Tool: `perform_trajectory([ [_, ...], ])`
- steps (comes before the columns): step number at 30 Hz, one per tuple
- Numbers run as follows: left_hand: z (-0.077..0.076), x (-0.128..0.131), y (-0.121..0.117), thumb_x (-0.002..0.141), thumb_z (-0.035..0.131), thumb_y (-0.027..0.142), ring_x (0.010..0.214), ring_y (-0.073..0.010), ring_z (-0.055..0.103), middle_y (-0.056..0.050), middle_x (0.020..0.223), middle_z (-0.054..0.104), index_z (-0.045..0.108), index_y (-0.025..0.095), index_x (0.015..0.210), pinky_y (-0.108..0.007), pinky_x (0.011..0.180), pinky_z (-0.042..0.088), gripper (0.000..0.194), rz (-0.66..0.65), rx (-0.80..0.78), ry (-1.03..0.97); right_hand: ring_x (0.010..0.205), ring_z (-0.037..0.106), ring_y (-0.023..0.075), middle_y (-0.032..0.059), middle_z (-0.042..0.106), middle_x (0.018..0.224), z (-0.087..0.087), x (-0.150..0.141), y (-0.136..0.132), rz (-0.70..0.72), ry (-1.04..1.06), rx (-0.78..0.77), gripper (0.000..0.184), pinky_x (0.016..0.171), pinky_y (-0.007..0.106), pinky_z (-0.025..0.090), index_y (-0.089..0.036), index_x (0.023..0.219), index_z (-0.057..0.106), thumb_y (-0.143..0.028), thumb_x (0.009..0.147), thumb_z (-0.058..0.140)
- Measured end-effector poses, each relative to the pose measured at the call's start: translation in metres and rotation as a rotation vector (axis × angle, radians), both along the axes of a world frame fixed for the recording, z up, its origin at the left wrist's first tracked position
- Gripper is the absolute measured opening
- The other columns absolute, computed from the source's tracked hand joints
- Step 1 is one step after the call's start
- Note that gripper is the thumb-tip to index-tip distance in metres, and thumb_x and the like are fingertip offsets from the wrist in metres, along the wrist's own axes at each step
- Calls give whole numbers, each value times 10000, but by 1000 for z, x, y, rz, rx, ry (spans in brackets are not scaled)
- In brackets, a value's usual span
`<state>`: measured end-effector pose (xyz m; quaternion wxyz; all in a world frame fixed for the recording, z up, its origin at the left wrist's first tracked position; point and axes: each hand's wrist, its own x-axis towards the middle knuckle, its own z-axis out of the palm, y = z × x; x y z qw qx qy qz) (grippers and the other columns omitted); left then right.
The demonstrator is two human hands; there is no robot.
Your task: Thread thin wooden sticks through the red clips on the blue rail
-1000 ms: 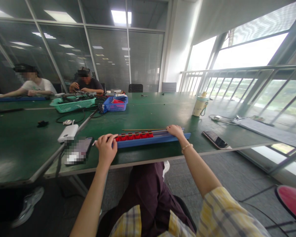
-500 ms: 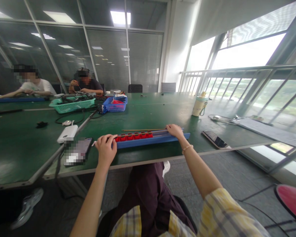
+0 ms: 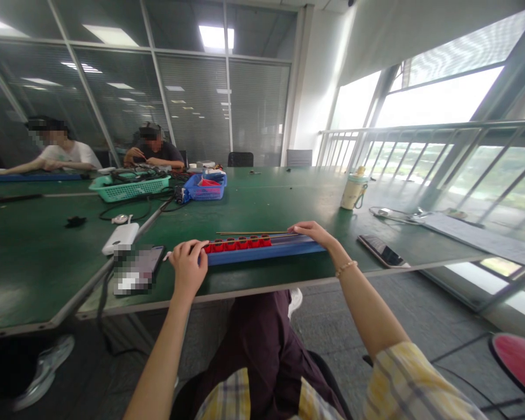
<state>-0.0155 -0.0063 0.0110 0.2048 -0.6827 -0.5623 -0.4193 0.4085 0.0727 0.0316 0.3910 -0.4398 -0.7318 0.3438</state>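
A long blue trough [image 3: 262, 254] lies near the front edge of the green table, with a row of several red blocks [image 3: 241, 242] set in it. A thin golden stick [image 3: 280, 236] runs lengthwise over the blocks. My left hand [image 3: 189, 262] is closed around the trough's left end, its fingertips by the stick's left end. Over the right part of the trough, my right hand [image 3: 312, 233] has its fingers drawn together at the stick's right end; the exact grip is partly hidden. Another thin stick [image 3: 238, 233] lies just behind the trough.
Left of the trough are a phone [image 3: 144, 268] and a white power bank [image 3: 121, 238]. Another phone [image 3: 381, 251] and a cup [image 3: 353, 191] stand right. Farther back are a green basket [image 3: 131, 189] of cables and a blue basket [image 3: 205, 189]. Two people sit across the table.
My right hand has shifted slightly and turned, its fingers now reaching leftward over the trough's right part. The left hand stays at the left end.
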Motion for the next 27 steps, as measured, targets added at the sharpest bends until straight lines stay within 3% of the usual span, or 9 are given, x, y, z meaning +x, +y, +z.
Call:
perform_trajectory([
  [9, 2, -1, 1, 937, 469, 240, 1102, -273, 502, -77, 1114, 648, 713, 273, 1091, -442, 943, 342, 291, -6, 11, 10, 1078, 635, 270, 80, 729, 1122, 7, -1, 0, 105, -4, -54, 394, 1031, 394, 427, -200, 815, 805, -556, 645, 813],
  [20, 5, -4, 0, 941, 453, 235, 1084, -262, 505, -83, 1110, 647, 702, 263, 1115, -437, 936, 347, 306, -3, 10, 29, 1033, 648, 279, 87, 753, 1036, 9, -4, -3, 26, -2, -37, 509, 998, 393, 449, -180, 877, 803, -637, 657, 762],
  [27, 4, -4, -1, 914, 475, 232, 1093, -269, 500, -99, 1117, 638, 701, 260, 1122, -450, 954, 349, 308, -11, -2, 12, 917, 653, 255, 76, 743, 855, -2, 1, 6, -99, -7, 35, 520, 942, 382, 466, -173, 733, 757, -686, 700, 677],
])
